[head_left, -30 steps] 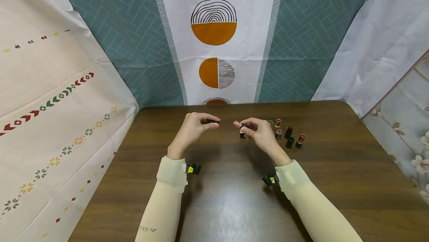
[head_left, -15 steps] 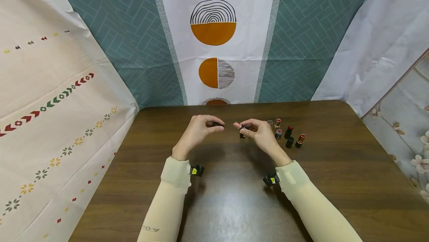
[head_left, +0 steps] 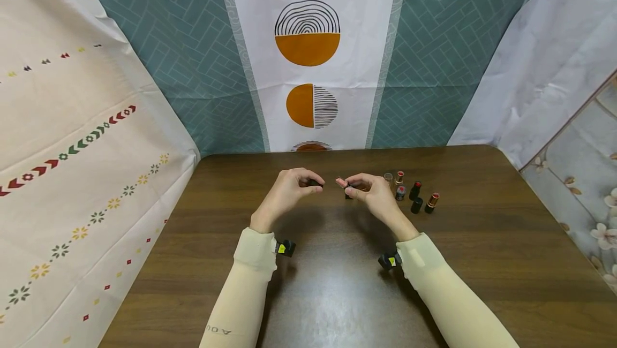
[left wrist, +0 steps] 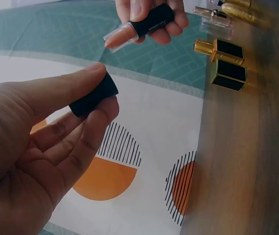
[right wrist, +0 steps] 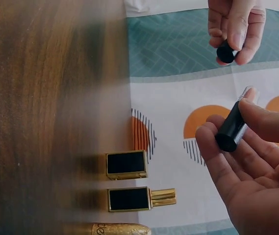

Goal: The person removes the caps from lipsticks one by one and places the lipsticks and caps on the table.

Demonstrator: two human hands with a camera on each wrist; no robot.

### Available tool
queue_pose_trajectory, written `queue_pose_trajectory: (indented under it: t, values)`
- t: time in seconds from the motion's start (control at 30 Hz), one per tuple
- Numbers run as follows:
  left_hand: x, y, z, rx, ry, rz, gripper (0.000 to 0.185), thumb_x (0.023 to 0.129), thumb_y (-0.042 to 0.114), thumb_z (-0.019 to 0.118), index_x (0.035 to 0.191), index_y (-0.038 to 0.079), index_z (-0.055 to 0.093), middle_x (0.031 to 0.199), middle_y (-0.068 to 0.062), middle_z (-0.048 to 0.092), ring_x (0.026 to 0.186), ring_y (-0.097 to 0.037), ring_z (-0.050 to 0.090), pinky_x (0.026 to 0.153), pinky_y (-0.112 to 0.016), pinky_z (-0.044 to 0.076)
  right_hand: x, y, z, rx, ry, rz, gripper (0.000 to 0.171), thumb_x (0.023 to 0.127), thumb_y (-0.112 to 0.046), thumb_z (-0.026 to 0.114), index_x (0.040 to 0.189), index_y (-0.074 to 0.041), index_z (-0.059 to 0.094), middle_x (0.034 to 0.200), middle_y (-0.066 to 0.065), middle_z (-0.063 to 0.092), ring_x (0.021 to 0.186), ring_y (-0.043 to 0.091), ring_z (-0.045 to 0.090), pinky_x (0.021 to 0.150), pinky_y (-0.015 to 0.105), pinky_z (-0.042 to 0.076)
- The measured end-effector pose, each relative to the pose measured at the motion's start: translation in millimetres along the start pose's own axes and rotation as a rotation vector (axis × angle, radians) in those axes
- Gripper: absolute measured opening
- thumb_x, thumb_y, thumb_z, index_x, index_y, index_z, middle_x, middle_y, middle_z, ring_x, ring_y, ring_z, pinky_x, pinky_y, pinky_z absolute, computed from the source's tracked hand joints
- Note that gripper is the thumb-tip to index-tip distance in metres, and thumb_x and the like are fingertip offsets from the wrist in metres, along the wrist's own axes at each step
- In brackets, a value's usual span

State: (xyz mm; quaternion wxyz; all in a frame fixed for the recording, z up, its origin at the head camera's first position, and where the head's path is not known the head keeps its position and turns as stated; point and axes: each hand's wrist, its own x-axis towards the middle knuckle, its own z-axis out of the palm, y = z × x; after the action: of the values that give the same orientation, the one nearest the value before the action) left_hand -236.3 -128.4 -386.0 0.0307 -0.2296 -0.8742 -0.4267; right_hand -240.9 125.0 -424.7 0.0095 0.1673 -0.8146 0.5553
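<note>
My left hand (head_left: 288, 193) pinches a black lipstick cap (left wrist: 94, 95) between thumb and fingers, above the table. Facing it, my right hand (head_left: 373, 191) holds a black lipstick tube (right wrist: 231, 128) by its base. From that tube a peach-pink lipstick bullet (left wrist: 122, 37) sticks out inside a clear sleeve, tilted toward the left hand. A short gap separates the cap from the bullet. In the right wrist view the left hand's cap shows its dark round end.
On the brown table (head_left: 313, 284) stand a black-and-gold cap (right wrist: 126, 165) and its gold-necked tube (right wrist: 129, 199). A gold tube (right wrist: 122, 229) is beside them. Right of the right hand are a red lipstick (head_left: 415, 190), a black cap (head_left: 416, 205) and a gold-banded lipstick (head_left: 431, 203).
My left hand has moved right and slightly nearer the body with the cap, narrowing the distance to the lipstick. The right hand has stayed almost still.
</note>
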Motion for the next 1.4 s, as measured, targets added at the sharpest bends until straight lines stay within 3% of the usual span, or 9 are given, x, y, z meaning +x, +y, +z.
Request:
queue_pose_trajectory:
  t: [0.1,0.33,0.63,0.87,1.2,1.4]
  values:
    - [-0.3,-0.1,1.5,0.004,-0.007,0.001,0.012,0.094,0.013,0.079,0.105,0.013,0.081,0.108,0.001,0.074,0.092,-0.013,0.070,0.084,-0.032,0.058,-0.2,0.9,0.7,0.011,-0.003,0.002,0.025,0.097,-0.010,0.075,0.120,0.000,0.073,0.113,0.016,0.075,0.104,0.032,0.070,0.085,0.041,0.055]
    - [-0.5,1.0,4.2,0.034,-0.015,0.012,0.010,0.098,0.017,0.075,0.105,0.014,0.081,0.105,0.003,0.072,0.092,-0.012,0.068,0.084,-0.032,0.057,-10.5,-29.3,-3.8,0.062,-0.029,0.013,0.022,0.098,-0.001,0.071,0.118,0.009,0.069,0.113,0.025,0.074,0.104,0.041,0.070,0.086,0.042,0.054]
    - [3.8,-0.9,13.0,0.004,-0.031,-0.009,0.018,0.094,0.012,0.079,0.112,0.013,0.074,0.107,0.001,0.074,0.093,-0.013,0.069,0.087,-0.035,0.057,-2.8,1.3,-0.4,0.059,-0.026,0.012,0.025,0.099,-0.010,0.073,0.121,0.002,0.069,0.117,0.019,0.075,0.106,0.034,0.070,0.087,0.041,0.054]
    - [7.8,-3.0,23.2,0.016,-0.048,-0.040,0.026,0.092,0.014,0.082,0.115,0.013,0.068,0.107,0.001,0.073,0.095,-0.013,0.069,0.087,-0.034,0.057,-4.4,3.6,-0.5,0.079,-0.043,0.032,0.027,0.099,-0.013,0.073,0.121,0.000,0.066,0.118,0.024,0.073,0.104,0.033,0.071,0.088,0.045,0.055]
    - [10.3,-6.7,31.4,0.005,-0.045,-0.065,0.028,0.089,0.014,0.084,0.106,0.010,0.062,0.097,0.000,0.075,0.093,-0.013,0.071,0.085,-0.035,0.057,-4.5,8.1,0.1,-0.007,-0.047,0.015,0.022,0.098,-0.011,0.074,0.117,-0.003,0.067,0.113,0.015,0.075,0.097,0.032,0.073,0.080,0.039,0.053]
    - [11.8,-8.7,33.1,0.008,-0.044,-0.059,0.025,0.088,0.016,0.085,0.102,0.010,0.066,0.095,0.001,0.075,0.091,-0.011,0.072,0.084,-0.033,0.058,-5.0,9.9,0.2,-0.031,-0.040,0.013,0.022,0.098,-0.011,0.075,0.117,-0.003,0.068,0.113,0.014,0.073,0.095,0.027,0.072,0.079,0.038,0.053]
